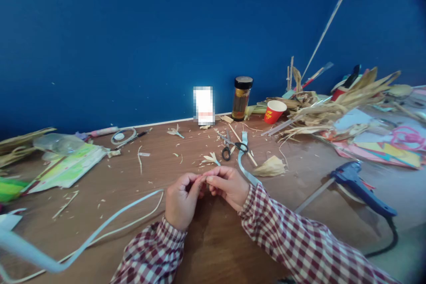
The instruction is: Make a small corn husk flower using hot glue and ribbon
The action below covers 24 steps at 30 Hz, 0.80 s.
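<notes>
My left hand (183, 197) and my right hand (229, 186) meet low over the brown table (109, 204), fingertips pinched together. Whatever lies between the fingers is too small or hidden to make out. Just beyond the fingertips rests a small pale flower-like piece of husk (210, 159) with a light blue stem. Behind it, black-handled scissors (227, 151) lie partly open among scraps. A light blue strip (244, 166) runs down toward my right wrist, and a dry husk piece (271, 167) sits to its right. Another husk flower (175, 132) lies farther back.
A blue glue gun (362, 186) with a dark cord lies at right. Along the blue wall stand a lit screen (205, 105), a dark-lidded jar (242, 100) and a red paper cup (274, 112). Dry husks (333, 111) pile at right. A pale cable (109, 226) loops at left.
</notes>
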Tool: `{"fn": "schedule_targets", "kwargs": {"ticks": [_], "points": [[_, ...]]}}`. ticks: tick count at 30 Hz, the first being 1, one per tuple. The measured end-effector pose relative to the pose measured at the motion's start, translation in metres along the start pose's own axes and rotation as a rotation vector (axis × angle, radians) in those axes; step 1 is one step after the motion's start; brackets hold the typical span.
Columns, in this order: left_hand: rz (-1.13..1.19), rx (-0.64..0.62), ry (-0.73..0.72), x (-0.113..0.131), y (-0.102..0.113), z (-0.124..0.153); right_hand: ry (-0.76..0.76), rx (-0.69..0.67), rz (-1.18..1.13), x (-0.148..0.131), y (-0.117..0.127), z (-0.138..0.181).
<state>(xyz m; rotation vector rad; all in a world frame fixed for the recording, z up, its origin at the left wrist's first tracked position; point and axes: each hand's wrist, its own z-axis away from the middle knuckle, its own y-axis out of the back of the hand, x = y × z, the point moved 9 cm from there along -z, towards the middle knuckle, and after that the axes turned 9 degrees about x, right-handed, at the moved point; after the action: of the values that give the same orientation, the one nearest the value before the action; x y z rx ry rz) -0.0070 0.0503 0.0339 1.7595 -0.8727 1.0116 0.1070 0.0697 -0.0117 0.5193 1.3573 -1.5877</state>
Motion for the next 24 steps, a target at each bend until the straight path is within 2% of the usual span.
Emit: {"fn": "schedule_targets", "kwargs": {"ticks": [7, 12, 14, 16, 20, 24], "points": [[-0.081, -0.019, -0.084, 0.003, -0.001, 0.0, -0.014, -0.005, 0.002, 0.0, 0.0, 0.002], [-0.18, 0.04, -0.293, 0.018, 0.004, 0.003, -0.034, 0.014, -0.001, 0.003, 0.001, 0.001], [-0.186, 0.057, -0.326, 0.021, 0.005, 0.003, -0.033, 0.03, -0.002, 0.002, 0.002, 0.001], [-0.133, 0.033, -0.236, 0.015, 0.003, 0.001, -0.026, 0.03, -0.006, 0.001, 0.001, 0.001], [0.117, -0.105, 0.086, -0.007, -0.012, 0.0, -0.008, -0.016, -0.03, -0.004, -0.004, 0.003], [0.279, -0.126, 0.214, -0.016, -0.019, 0.001, -0.011, -0.037, -0.059, -0.005, -0.005, 0.004]]}}
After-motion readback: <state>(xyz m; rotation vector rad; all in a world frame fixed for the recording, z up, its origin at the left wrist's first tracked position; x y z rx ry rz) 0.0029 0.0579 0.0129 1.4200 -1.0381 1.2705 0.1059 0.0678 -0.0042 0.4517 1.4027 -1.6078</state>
